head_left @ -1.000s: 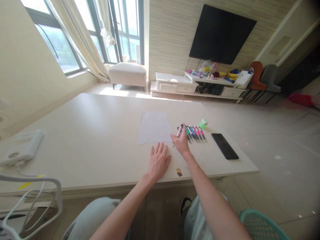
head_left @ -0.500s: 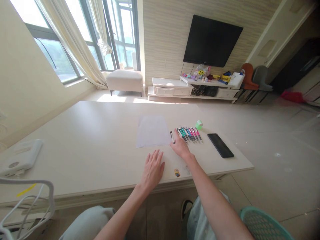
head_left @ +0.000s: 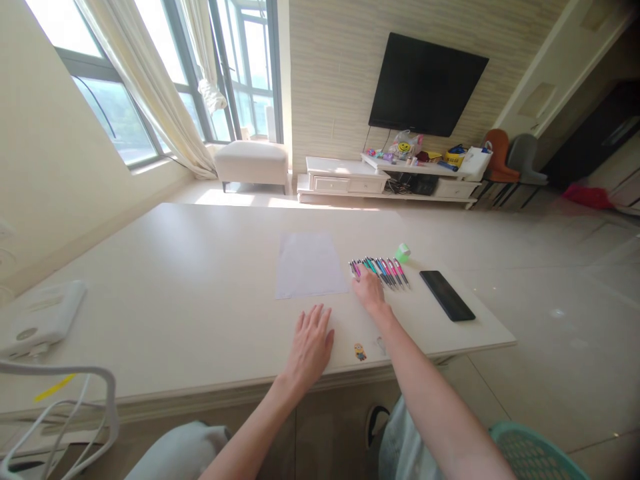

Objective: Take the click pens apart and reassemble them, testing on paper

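My right hand [head_left: 369, 293] rests on the white table [head_left: 200, 267] with its fingertips at the near ends of a row of several slim metal-clip pens [head_left: 380, 272] in pink, teal and purple. Nothing shows in its grip. My left hand [head_left: 313, 347] lies flat on the tabletop near the front edge, holding nothing. A blank sheet of paper [head_left: 310, 265] lies to its far side, left of the pens. Past the pens stands a small green object [head_left: 403, 252], and a black smartphone [head_left: 447, 295] lies face up to the right.
A small cartoon sticker [head_left: 359, 351] sits near the table's front edge. A white box-shaped device [head_left: 43, 318] lies at the left, with a white wire frame [head_left: 57, 413] in front of it. A teal plastic basket [head_left: 537, 457] sits on the floor at lower right.
My right hand held a dark pen a second ago, then lay beside it. Now it holds no pen and sits further right by the row. The view has tilted slightly.
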A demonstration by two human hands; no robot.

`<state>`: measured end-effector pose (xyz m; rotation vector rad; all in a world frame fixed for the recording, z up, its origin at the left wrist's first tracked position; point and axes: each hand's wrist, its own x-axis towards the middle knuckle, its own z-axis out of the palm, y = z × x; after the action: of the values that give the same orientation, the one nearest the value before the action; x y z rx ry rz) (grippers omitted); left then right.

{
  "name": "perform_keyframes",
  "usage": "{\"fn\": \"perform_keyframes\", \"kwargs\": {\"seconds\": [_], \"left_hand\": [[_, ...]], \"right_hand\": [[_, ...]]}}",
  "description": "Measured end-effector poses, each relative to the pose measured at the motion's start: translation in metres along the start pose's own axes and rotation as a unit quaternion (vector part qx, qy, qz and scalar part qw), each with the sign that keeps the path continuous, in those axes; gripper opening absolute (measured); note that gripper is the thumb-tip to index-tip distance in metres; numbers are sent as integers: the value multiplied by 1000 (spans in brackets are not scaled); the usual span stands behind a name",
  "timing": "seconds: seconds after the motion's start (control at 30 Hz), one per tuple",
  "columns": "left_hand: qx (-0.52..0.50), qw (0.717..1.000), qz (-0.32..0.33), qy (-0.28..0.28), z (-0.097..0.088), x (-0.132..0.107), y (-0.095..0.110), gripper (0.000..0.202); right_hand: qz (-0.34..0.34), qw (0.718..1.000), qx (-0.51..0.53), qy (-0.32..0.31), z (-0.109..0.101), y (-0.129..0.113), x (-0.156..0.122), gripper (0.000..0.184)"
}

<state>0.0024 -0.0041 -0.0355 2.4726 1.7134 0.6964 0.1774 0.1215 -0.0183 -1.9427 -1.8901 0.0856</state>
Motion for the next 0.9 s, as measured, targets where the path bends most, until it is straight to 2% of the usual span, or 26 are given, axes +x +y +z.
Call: {"fn": "perform_keyframes", "kwargs": {"seconds": [0.27,0.4,0.47,0.57,0.67,0.73,0.87,0.9], "left_hand": [[-18,1000,0,-3,-3,-2,0,39],[-54,998,17,2,-18,-9,3,34],[-79,996,35,-25,-30,-16,10,27],[-92,986,79,-115,-44,-33,25,30],[-90,961,164,-204,-40,-59,40,30],[-68,938,206,-271,-24,-80,47,26],[18,859,227,-459,23,-117,51,20],[33,845,218,-486,34,-124,50,20]], "right_hand": [[29,999,-2,25,-6,11,-1,27],[46,998,20,-24,-23,4,-9,28],[44,997,28,-49,-31,-5,-20,29],[23,996,26,-85,-38,-25,-51,35],[-113,975,-13,-193,-41,-51,-95,39],[-193,945,-41,-261,-43,-68,-124,39],[-283,914,-63,-283,-49,-87,-159,41],[-300,907,-54,-290,-48,-89,-163,41]]}}
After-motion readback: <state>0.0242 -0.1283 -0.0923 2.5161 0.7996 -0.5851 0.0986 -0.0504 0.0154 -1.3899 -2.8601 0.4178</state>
